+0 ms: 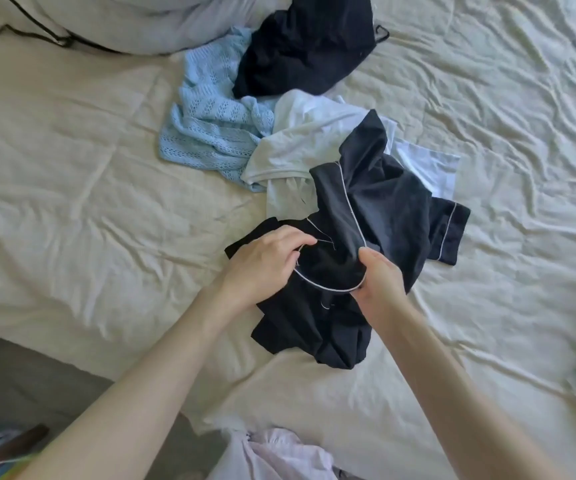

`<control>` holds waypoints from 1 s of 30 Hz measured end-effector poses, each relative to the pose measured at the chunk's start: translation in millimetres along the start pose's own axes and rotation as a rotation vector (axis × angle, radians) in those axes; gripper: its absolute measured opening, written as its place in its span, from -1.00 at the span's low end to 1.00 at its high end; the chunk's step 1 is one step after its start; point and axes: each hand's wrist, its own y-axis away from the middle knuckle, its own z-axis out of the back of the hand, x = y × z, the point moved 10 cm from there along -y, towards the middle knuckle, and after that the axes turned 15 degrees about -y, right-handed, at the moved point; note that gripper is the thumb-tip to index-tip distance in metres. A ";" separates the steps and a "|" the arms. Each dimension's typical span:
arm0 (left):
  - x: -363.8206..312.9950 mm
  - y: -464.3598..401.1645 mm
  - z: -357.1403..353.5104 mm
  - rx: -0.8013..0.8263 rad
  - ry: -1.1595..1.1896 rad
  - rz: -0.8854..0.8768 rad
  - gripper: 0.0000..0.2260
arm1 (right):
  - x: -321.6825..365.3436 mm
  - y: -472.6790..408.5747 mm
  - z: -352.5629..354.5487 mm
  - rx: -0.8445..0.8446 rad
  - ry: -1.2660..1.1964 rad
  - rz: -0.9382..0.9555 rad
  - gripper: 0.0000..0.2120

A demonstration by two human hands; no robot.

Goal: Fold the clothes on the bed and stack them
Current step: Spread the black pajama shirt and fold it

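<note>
Head view, hands: left hand (265,261) and right hand (380,282) each pinch the white-piped neckline of the black pyjama top (376,209).
Location: near the bed (72,150) front edge, crumpled.
Remaining: blue knit (207,129), white shirt (300,133), dark garment (300,46), heaped mid-bed.
Progress: apparently early; no folded stack visible.

Both hands (317,271) grip black piped shirt (376,209) on bed (89,168)

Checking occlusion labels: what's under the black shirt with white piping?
The black shirt with white piping, gripped at the collar by left hand and right hand, lies partly over a crumpled white garment and cream bedsheet. Anything else beneath is covered.
</note>
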 end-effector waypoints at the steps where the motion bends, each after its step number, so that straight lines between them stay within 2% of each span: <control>1: -4.4 2.5 12.1 -0.018 -0.002 -0.013 -0.68 | 10.8 10.4 -1.4 0.000 0.084 0.065 -0.83; 4: -17.1 14.1 49.0 -0.071 -0.010 -0.051 -0.67 | 54.0 48.8 -25.6 0.108 0.360 0.254 -0.82; 8: -33.2 38.6 98.9 -0.160 -0.075 -0.060 -0.62 | 111.3 116.0 -64.3 0.249 0.592 0.371 -0.84; 11: -43.8 61.6 127.6 -0.238 -0.046 -0.061 -0.54 | 138.8 170.3 -92.7 0.395 0.529 0.340 -0.85; 14: -50.3 87.1 148.5 -0.289 0.080 -0.052 -0.48 | 151.9 237.1 -122.5 0.609 0.488 0.284 -0.87; 16: -50.0 104.7 164.6 -0.341 0.180 -0.022 -0.51 | 157.0 281.7 -139.3 0.740 0.509 0.282 -0.82; 20: -38.4 138.2 209.5 -0.445 0.301 0.023 -0.58 | 160.4 357.7 -162.1 0.901 0.514 0.281 -0.81; 22: -39.3 156.4 237.9 -0.484 0.267 -0.018 -0.57 | 155.6 391.6 -173.3 0.975 0.558 0.256 -0.80; 24: -48.7 179.1 270.5 -0.551 0.248 -0.098 -0.57 | 150.3 423.9 -187.3 1.056 0.603 0.231 -0.70; 26: -56.7 204.8 301.8 -0.621 0.222 -0.159 -0.66 | 145.6 458.9 -204.0 1.163 0.636 0.231 -0.59; 27: -58.0 217.0 315.4 -0.641 0.197 -0.172 -0.74 | 145.2 475.6 -212.3 1.209 0.658 0.252 -0.59; 30: -42.0 246.1 347.9 -0.588 0.120 -0.079 -0.91 | 151.9 511.4 -232.2 1.268 0.691 0.307 -0.80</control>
